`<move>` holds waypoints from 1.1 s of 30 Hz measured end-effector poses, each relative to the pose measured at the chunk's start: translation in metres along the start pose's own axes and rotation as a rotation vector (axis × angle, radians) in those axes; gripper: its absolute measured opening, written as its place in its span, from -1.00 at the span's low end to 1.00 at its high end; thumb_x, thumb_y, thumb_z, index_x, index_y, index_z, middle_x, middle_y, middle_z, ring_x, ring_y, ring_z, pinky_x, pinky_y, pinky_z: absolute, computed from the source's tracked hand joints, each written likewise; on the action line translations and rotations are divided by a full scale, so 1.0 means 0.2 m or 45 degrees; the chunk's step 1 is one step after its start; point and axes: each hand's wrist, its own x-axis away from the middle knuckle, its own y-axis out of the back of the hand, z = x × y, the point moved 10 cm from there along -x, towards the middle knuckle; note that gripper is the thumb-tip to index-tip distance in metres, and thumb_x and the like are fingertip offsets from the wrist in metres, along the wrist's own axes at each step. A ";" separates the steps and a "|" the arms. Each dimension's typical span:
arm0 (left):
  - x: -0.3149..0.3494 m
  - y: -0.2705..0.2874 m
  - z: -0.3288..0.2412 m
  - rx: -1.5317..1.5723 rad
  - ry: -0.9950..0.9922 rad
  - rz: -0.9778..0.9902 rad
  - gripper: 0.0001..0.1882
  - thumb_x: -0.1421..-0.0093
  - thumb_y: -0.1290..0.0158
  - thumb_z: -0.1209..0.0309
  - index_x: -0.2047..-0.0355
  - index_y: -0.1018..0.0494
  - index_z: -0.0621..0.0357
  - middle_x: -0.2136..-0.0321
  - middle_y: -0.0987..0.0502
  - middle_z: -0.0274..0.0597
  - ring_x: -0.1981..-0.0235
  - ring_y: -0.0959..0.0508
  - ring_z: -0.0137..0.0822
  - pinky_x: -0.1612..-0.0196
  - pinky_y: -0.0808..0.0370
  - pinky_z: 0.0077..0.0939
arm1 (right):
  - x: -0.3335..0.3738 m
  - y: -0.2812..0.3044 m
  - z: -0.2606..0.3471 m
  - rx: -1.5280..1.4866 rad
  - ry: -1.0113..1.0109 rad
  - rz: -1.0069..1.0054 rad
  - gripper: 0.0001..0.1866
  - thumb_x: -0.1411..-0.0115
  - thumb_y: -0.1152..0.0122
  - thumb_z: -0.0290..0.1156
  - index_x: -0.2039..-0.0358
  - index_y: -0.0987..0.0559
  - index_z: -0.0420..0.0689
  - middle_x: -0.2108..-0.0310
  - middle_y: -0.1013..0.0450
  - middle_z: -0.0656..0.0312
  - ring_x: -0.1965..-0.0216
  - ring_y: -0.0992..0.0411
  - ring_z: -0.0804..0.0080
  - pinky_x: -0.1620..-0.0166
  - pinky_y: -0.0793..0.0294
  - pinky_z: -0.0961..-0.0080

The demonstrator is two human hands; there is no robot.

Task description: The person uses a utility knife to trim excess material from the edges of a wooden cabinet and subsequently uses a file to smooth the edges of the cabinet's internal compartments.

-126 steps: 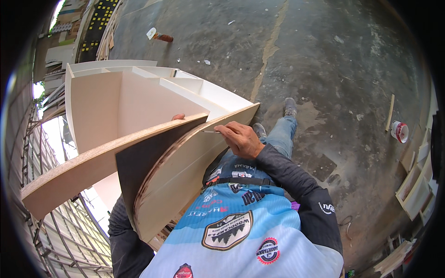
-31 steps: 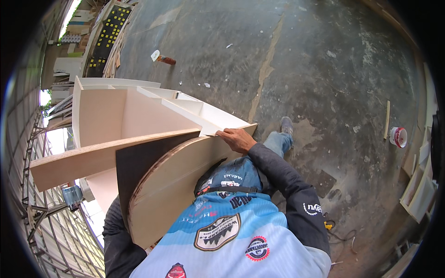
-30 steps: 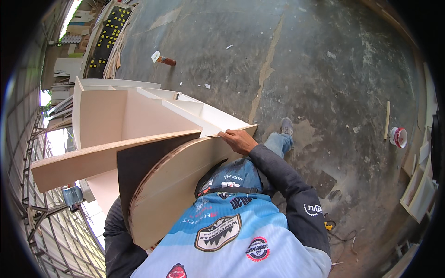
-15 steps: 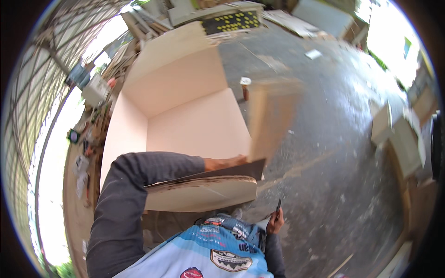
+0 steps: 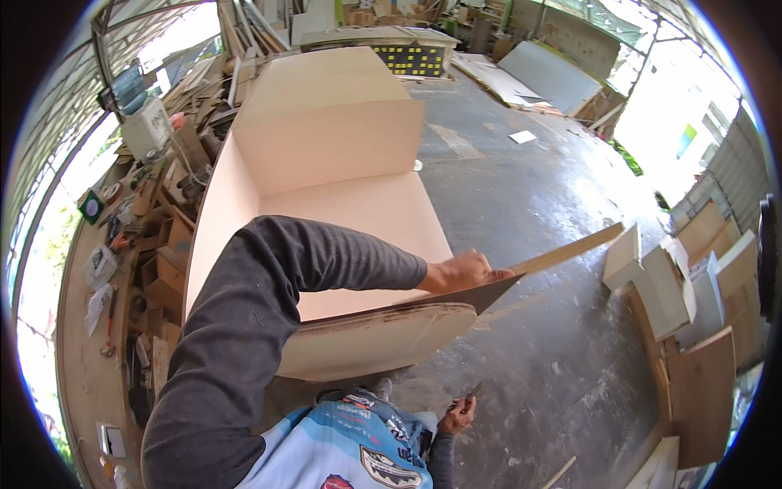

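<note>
The left hand reaches across a big pale plywood cabinet, its grip clasped on the top edge of a dark thin panel, whose far end runs out as a light strip. The sleeve hides much of the panel's length. Low down, the right hand pinches a small dark tool, too small to make out. Pale boxes stand on the concrete floor at right; a cluttered bench lies left
</note>
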 end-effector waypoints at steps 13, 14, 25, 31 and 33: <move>0.46 0.90 -0.51 -0.551 -0.249 0.000 -0.17 -0.35 0.29 -0.36 0.25 -0.52 0.27 0.46 -0.54 -0.14 0.46 -0.54 -0.35 0.31 -0.54 -0.32 | 1.02 0.45 -0.65 0.465 -0.253 -0.063 -0.88 -0.23 -0.12 -0.49 0.27 -0.53 -0.24 0.55 -0.45 0.32 0.55 -0.46 0.59 0.46 -0.44 0.58; 0.51 0.97 -0.48 -0.556 -0.299 0.020 -0.17 -0.37 0.32 -0.35 0.23 -0.51 0.25 0.45 -0.52 -0.17 0.46 -0.51 -0.34 0.28 -0.51 -0.31 | 1.13 0.50 -0.70 0.546 -0.247 -0.065 -0.89 -0.21 -0.13 -0.49 0.28 -0.54 -0.24 0.56 -0.45 0.32 0.56 -0.46 0.59 0.46 -0.45 0.58; 1.13 1.27 -0.28 -0.228 -0.316 0.184 -0.29 -0.42 0.29 -0.26 0.22 -0.52 0.16 0.55 -0.39 -0.36 0.50 -0.42 -0.47 0.34 -0.44 -0.51 | 2.74 0.78 -1.36 1.178 -0.747 -0.002 -0.87 -0.05 -0.20 -0.39 0.52 -0.54 -0.18 0.65 -0.46 0.18 0.55 -0.49 0.38 0.40 -0.48 0.35; 1.35 1.31 0.00 -0.331 -0.175 0.511 -0.36 -0.40 0.14 -0.20 0.07 -0.56 0.15 0.55 -0.43 -0.42 0.45 -0.44 -0.52 0.33 -0.45 -0.53 | 2.86 0.53 -1.51 1.398 -0.559 0.150 -0.85 -0.03 -0.22 -0.36 0.54 -0.55 -0.18 0.65 -0.45 0.12 0.53 -0.50 0.33 0.38 -0.50 0.29; 1.41 1.27 0.01 -0.412 -0.238 0.628 -0.37 -0.40 0.11 -0.19 0.07 -0.58 0.15 0.54 -0.44 -0.41 0.45 -0.44 -0.51 0.33 -0.44 -0.51 | 2.64 0.35 -1.29 1.181 -0.551 0.007 -0.82 0.00 -0.23 -0.33 0.53 -0.56 -0.19 0.64 -0.46 0.07 0.52 -0.51 0.26 0.36 -0.52 0.23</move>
